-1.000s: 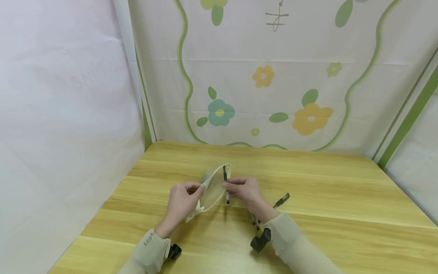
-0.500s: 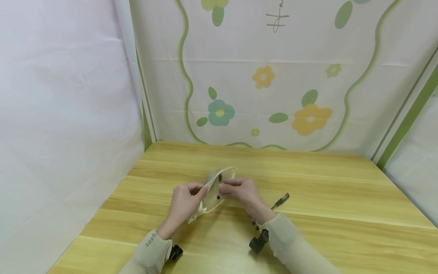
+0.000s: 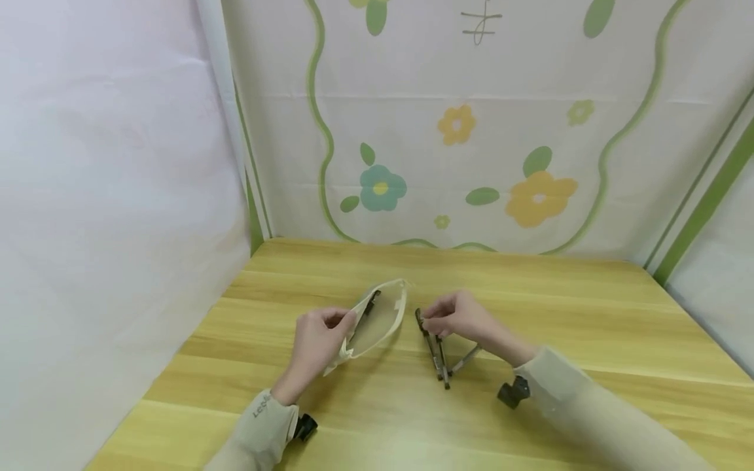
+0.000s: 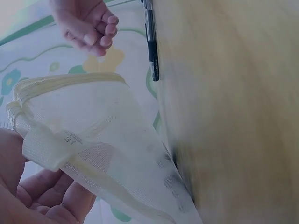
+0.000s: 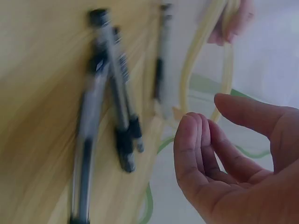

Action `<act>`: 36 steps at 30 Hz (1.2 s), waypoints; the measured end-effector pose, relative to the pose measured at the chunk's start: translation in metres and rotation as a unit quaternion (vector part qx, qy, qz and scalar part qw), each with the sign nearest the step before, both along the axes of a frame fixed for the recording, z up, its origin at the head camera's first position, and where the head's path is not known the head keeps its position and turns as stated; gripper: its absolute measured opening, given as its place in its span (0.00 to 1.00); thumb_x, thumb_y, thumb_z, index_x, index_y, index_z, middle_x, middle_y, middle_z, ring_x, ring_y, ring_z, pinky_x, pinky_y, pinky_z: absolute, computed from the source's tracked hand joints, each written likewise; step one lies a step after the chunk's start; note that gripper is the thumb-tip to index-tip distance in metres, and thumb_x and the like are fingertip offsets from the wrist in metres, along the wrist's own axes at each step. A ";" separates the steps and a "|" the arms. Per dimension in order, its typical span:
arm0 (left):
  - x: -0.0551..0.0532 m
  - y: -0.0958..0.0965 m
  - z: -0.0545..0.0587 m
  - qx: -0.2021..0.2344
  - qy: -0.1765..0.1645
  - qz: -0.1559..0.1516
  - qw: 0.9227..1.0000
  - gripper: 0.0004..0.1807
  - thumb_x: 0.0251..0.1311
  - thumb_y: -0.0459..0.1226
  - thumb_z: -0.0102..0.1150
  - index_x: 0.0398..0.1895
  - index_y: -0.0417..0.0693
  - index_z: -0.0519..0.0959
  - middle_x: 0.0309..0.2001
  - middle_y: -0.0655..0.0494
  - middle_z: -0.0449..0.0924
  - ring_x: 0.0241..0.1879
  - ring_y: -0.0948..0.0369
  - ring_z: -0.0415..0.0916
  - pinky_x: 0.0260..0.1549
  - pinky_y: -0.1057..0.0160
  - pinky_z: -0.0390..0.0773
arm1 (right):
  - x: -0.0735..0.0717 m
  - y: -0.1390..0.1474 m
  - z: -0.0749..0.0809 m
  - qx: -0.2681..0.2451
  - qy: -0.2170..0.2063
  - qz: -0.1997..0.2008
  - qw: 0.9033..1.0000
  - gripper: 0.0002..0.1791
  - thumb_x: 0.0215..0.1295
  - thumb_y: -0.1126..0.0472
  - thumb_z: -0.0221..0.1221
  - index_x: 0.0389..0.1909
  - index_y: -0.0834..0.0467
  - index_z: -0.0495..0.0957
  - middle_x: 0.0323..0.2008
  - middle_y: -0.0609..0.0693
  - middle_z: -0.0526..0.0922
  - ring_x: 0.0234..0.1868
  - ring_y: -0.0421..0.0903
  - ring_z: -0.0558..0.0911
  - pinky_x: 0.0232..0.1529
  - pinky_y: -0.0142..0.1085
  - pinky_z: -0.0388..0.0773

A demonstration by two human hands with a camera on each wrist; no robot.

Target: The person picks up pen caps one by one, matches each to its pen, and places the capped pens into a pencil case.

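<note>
My left hand (image 3: 318, 340) pinches the near-left edge of a pale mesh pouch (image 3: 385, 330), whose mouth gapes toward the right. Inside the pouch lies a black-and-clear pen (image 3: 370, 306). Just right of it, my right hand (image 3: 465, 320) hovers over several similar pens (image 3: 443, 365) on the table. In the right wrist view the fingers of the right hand (image 5: 233, 158) are bent loosely, thumb apart from them, with nothing between. Those pens (image 5: 86, 140) lie beside the hand, partly overlapping. A fabric tab (image 4: 49, 147) at the pouch's end sits by the left fingers.
The wood-grain table (image 3: 559, 314) extends around both hands. A white flower-print cloth (image 3: 412, 131) stands behind it, with a plain white cloth wall (image 3: 118, 196) on the left. Small black cameras (image 3: 514, 392) hang at the wrists.
The right hand put its pen into the pouch, let go, and moved right to above the loose pens. The left hand keeps its pinch on the pouch, nearly still.
</note>
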State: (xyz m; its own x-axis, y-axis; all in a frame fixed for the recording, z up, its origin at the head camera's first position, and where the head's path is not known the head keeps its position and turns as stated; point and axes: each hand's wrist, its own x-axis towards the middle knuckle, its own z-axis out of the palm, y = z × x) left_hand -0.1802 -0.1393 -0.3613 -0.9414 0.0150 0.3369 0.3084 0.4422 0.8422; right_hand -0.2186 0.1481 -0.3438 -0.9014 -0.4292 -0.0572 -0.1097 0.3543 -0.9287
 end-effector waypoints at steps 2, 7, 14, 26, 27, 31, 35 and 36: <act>0.000 0.000 0.001 -0.001 0.006 0.001 1.000 0.06 0.62 0.35 0.65 0.32 0.43 0.88 0.25 0.54 0.84 0.24 0.57 0.80 0.25 0.65 0.78 | -0.001 0.006 -0.001 0.021 0.019 0.019 0.999 0.18 0.61 0.66 0.68 0.47 0.72 0.79 0.36 0.58 0.84 0.37 0.58 0.83 0.40 0.50 0.82; 0.000 0.000 0.000 -0.002 0.008 0.000 1.000 0.06 0.62 0.35 0.65 0.32 0.43 0.88 0.24 0.55 0.84 0.24 0.55 0.80 0.25 0.65 0.77 | -0.008 0.007 -0.016 0.065 0.063 0.032 0.995 0.23 0.54 0.65 0.72 0.49 0.72 0.79 0.38 0.58 0.84 0.38 0.49 0.83 0.40 0.40 0.82; -0.001 -0.002 0.001 -0.001 0.002 -0.007 1.000 0.06 0.63 0.36 0.65 0.32 0.44 0.88 0.25 0.54 0.84 0.24 0.55 0.80 0.24 0.65 0.77 | -0.011 -0.002 -0.027 0.133 0.123 0.032 0.983 0.24 0.51 0.67 0.74 0.48 0.72 0.79 0.38 0.56 0.83 0.36 0.45 0.82 0.39 0.37 0.82; -0.002 -0.005 0.002 0.008 -0.005 0.000 1.000 0.06 0.63 0.36 0.65 0.31 0.45 0.88 0.24 0.54 0.84 0.23 0.55 0.79 0.24 0.65 0.76 | -0.017 -0.014 -0.027 0.148 0.132 0.032 0.980 0.24 0.44 0.72 0.75 0.44 0.75 0.80 0.35 0.57 0.84 0.33 0.46 0.83 0.37 0.36 0.82; -0.002 -0.005 0.002 0.007 -0.004 0.001 1.000 0.06 0.63 0.36 0.65 0.31 0.45 0.88 0.24 0.54 0.84 0.23 0.56 0.79 0.25 0.65 0.77 | -0.017 -0.014 -0.027 0.143 0.130 0.033 0.981 0.23 0.44 0.72 0.75 0.43 0.74 0.80 0.34 0.57 0.84 0.33 0.46 0.83 0.36 0.36 0.82; -0.002 -0.006 0.001 0.004 0.002 0.004 1.000 0.06 0.63 0.36 0.65 0.30 0.45 0.88 0.24 0.56 0.83 0.22 0.60 0.78 0.25 0.64 0.77 | -0.019 -0.013 -0.029 0.130 0.117 0.032 0.984 0.21 0.45 0.71 0.75 0.42 0.73 0.82 0.34 0.57 0.85 0.33 0.46 0.83 0.35 0.36 0.82; -0.003 -0.008 0.000 0.003 0.005 0.003 1.000 0.07 0.63 0.36 0.64 0.30 0.45 0.88 0.24 0.56 0.83 0.21 0.61 0.77 0.24 0.65 0.76 | -0.019 -0.016 -0.029 0.144 0.126 0.035 0.981 0.19 0.47 0.69 0.75 0.40 0.71 0.84 0.34 0.57 0.86 0.33 0.45 0.84 0.36 0.38 0.83; -0.002 -0.008 0.000 0.003 0.005 0.003 1.000 0.07 0.63 0.36 0.64 0.29 0.45 0.88 0.24 0.55 0.83 0.21 0.61 0.77 0.23 0.65 0.76 | -0.018 -0.017 -0.029 0.148 0.132 0.038 0.979 0.18 0.47 0.69 0.75 0.39 0.70 0.84 0.34 0.56 0.86 0.33 0.44 0.84 0.36 0.38 0.83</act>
